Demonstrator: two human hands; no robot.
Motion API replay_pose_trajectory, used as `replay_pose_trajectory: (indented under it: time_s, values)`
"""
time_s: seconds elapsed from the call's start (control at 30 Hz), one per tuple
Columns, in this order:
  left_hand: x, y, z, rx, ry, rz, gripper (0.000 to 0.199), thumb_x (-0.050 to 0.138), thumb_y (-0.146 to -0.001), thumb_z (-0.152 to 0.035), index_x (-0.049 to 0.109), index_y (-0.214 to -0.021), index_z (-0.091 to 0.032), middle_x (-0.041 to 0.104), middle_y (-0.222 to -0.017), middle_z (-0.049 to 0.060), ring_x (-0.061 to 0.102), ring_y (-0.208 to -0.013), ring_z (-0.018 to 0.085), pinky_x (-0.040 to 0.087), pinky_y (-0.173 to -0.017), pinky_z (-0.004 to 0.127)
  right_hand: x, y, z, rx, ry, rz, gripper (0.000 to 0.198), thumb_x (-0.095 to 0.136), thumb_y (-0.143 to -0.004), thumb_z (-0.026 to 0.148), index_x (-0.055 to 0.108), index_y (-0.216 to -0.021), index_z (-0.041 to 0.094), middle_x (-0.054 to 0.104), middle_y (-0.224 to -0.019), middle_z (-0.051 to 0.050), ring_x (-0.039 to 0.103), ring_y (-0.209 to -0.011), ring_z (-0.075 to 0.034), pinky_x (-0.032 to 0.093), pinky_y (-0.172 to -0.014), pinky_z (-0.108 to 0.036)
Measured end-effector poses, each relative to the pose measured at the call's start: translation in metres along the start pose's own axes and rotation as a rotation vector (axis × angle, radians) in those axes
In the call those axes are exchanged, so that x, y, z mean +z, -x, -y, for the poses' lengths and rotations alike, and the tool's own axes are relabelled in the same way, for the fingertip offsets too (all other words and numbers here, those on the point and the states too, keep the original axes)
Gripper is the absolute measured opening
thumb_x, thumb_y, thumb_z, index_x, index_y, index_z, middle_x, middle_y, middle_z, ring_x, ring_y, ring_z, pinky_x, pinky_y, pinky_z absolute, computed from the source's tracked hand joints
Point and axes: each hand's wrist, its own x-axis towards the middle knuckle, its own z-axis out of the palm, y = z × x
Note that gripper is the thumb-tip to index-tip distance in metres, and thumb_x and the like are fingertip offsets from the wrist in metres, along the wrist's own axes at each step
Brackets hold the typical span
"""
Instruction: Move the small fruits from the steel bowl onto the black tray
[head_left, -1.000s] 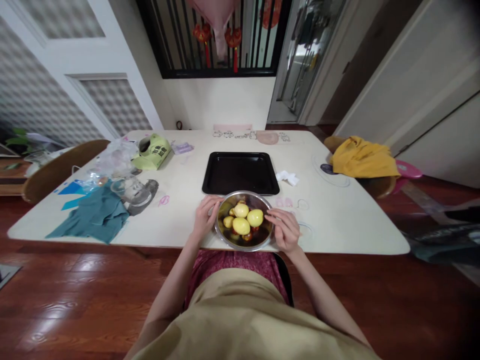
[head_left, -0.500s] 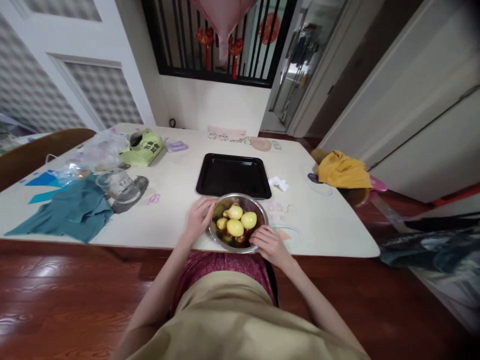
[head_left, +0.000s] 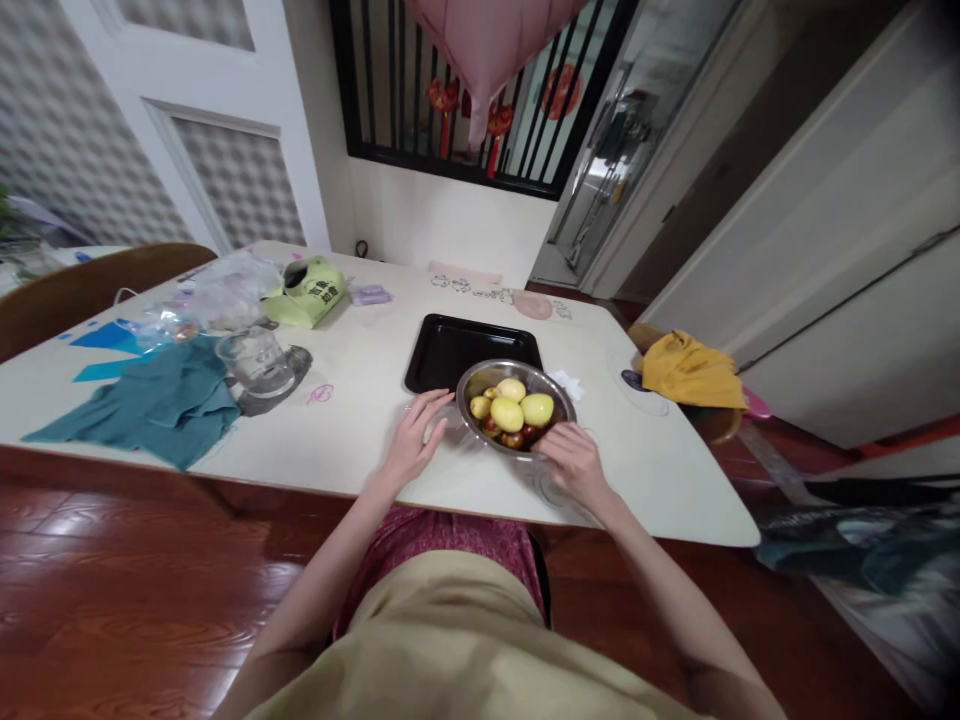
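Note:
A round metal bowl point(head_left: 463, 402) holds several yellow fruits point(head_left: 507, 413) and smaller reddish-brown fruits point(head_left: 513, 439). My right hand point(head_left: 574, 462) grips the bowl's near right rim, its fingers curled over the edge. To the left of the bowl is my left hand point(head_left: 414, 438), fingers stretched out and apart from the rim, holding nothing. Behind the bowl lies a black rectangular tray point(head_left: 466, 345), whose near right corner the bowl hides. The bowl looks slightly tilted and seems raised a little; I cannot tell whether it touches the table.
On the white table point(head_left: 360, 400) at left are a teal cloth point(head_left: 150, 405), a clear container point(head_left: 259, 362), plastic bags point(head_left: 232, 285) and a green tissue pack point(head_left: 307, 293). A crumpled white tissue point(head_left: 568, 384) lies right of the tray. A chair with a yellow cloth point(head_left: 694, 370) stands at right.
The bowl has moved right and away from me, over the tray's near right corner, with my right hand on it. My left hand has let go of the rim.

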Motion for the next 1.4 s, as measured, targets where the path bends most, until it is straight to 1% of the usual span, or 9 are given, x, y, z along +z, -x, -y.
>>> replay_pose_trajectory:
  time_s: [0.13, 0.3, 0.5, 0.63, 0.83, 0.93, 1.1, 1.23, 1.4]
  values:
    - [0.003, 0.001, 0.003, -0.029, 0.038, 0.06, 0.049, 0.044, -0.111, -0.035, 0.043, -0.16, -0.028, 0.05, -0.158, 0.015, 0.049, -0.147, 0.028, 0.048, -0.119, 0.051, 0.007, -0.024, -0.04, 0.0, 0.038, 0.075, 0.028, 0.051, -0.097, 0.009, 0.069, -0.081, 0.023, 0.067, -0.072, -0.003, 0.058, -0.076, -0.02, 0.042, -0.078, -0.035]
    - [0.005, 0.002, 0.004, -0.07, 0.03, 0.114, 0.057, 0.044, -0.111, -0.039, 0.032, -0.166, -0.031, 0.042, -0.165, 0.015, 0.044, -0.153, 0.028, 0.048, -0.12, 0.05, 0.026, -0.049, -0.084, -0.085, 0.061, 0.199, 0.024, 0.058, -0.102, 0.021, 0.068, -0.08, 0.022, 0.069, -0.073, -0.003, 0.06, -0.078, -0.02, 0.043, -0.083, -0.034]
    - [0.005, 0.003, 0.003, -0.104, -0.031, 0.172, 0.061, 0.044, -0.111, -0.043, 0.027, -0.168, -0.03, 0.037, -0.169, 0.014, 0.039, -0.157, 0.03, 0.038, -0.128, 0.053, 0.035, -0.075, -0.118, -0.19, 0.075, 0.347, 0.017, 0.062, -0.101, 0.023, 0.07, -0.087, 0.021, 0.073, -0.08, -0.004, 0.064, -0.082, -0.019, 0.042, -0.082, -0.032]
    - [0.006, 0.003, 0.004, -0.09, -0.06, 0.211, 0.062, 0.044, -0.111, -0.044, 0.026, -0.168, -0.028, 0.035, -0.17, 0.015, 0.038, -0.157, 0.031, 0.038, -0.128, 0.055, 0.034, -0.095, -0.133, -0.255, 0.084, 0.432, 0.017, 0.063, -0.1, 0.02, 0.071, -0.085, 0.021, 0.074, -0.082, -0.003, 0.064, -0.083, -0.019, 0.041, -0.085, -0.033]
    - [0.008, 0.005, 0.007, -0.095, -0.094, 0.258, 0.063, 0.045, -0.11, -0.046, 0.028, -0.168, -0.028, 0.034, -0.172, 0.016, 0.039, -0.157, 0.033, 0.037, -0.128, 0.059, 0.028, -0.13, -0.147, -0.353, 0.114, 0.566, 0.021, 0.06, -0.101, 0.016, 0.07, -0.084, 0.021, 0.076, -0.086, -0.002, 0.067, -0.089, -0.019, 0.044, -0.093, -0.035]
    - [0.011, 0.006, 0.011, -0.074, -0.098, 0.269, 0.063, 0.046, -0.11, -0.047, 0.03, -0.167, -0.028, 0.033, -0.173, 0.015, 0.035, -0.159, 0.033, 0.035, -0.129, 0.058, 0.027, -0.144, -0.147, -0.376, 0.142, 0.57, 0.021, 0.058, -0.103, 0.017, 0.071, -0.087, 0.022, 0.076, -0.088, -0.002, 0.068, -0.09, -0.019, 0.044, -0.095, -0.036]
    - [0.015, 0.01, 0.02, -0.058, -0.119, 0.302, 0.062, 0.046, -0.109, -0.052, 0.036, -0.164, -0.027, 0.033, -0.173, 0.015, 0.032, -0.162, 0.033, 0.036, -0.129, 0.058, 0.019, -0.162, -0.142, -0.496, 0.216, 0.583, 0.029, 0.052, -0.106, 0.013, 0.073, -0.088, 0.022, 0.075, -0.086, -0.002, 0.067, -0.086, -0.018, 0.045, -0.091, -0.035]
    - [0.016, 0.011, 0.022, -0.063, -0.148, 0.335, 0.063, 0.044, -0.109, -0.055, 0.037, -0.164, -0.025, 0.031, -0.174, 0.016, 0.031, -0.162, 0.034, 0.037, -0.129, 0.059, 0.01, -0.171, -0.142, -0.525, 0.236, 0.572, 0.032, 0.05, -0.104, 0.008, 0.071, -0.084, 0.022, 0.074, -0.084, -0.003, 0.066, -0.084, -0.019, 0.046, -0.087, -0.036]
    - [0.016, 0.011, 0.022, -0.053, -0.159, 0.338, 0.061, 0.044, -0.109, -0.056, 0.042, -0.161, -0.024, 0.033, -0.173, 0.017, 0.031, -0.162, 0.033, 0.036, -0.13, 0.058, 0.009, -0.175, -0.146, -0.524, 0.25, 0.578, 0.03, 0.054, -0.101, 0.007, 0.069, -0.079, 0.022, 0.072, -0.08, -0.004, 0.064, -0.082, -0.02, 0.046, -0.084, -0.035]
